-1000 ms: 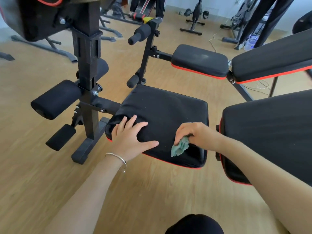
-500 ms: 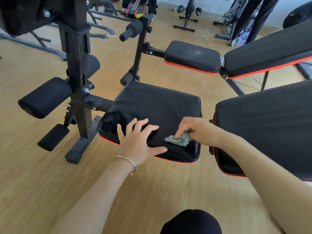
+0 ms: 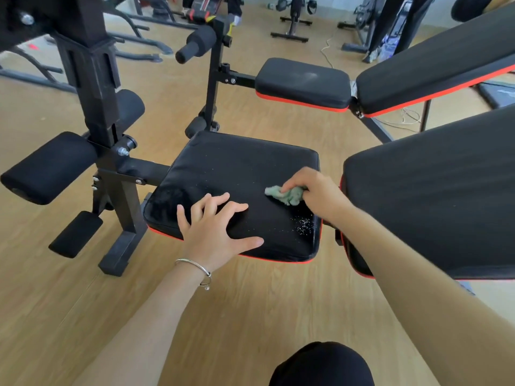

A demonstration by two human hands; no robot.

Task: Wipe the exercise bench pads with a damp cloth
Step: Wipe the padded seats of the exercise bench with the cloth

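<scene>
A black seat pad (image 3: 239, 162) with red trim sits in the middle of the view. My right hand (image 3: 315, 193) grips a small crumpled green cloth (image 3: 284, 195) and presses it onto the pad's right side. My left hand (image 3: 211, 227) lies flat on the pad's near edge with fingers spread. Small white specks (image 3: 302, 225) dot the pad near its front right corner. The black back pad (image 3: 434, 190) of the same bench slopes up at the right.
The bench's black steel post (image 3: 94, 87) with foam rollers (image 3: 47, 168) stands at the left. A second bench with seat pad (image 3: 303, 82) and back pad (image 3: 434, 62) sits behind. Exercise bikes (image 3: 292, 18) and cables lie at the back on the wooden floor (image 3: 250, 307).
My right hand has slid the cloth from the pad's near front edge up and away toward its right side. My left hand shifted slightly right along the front edge, still flat on the pad.
</scene>
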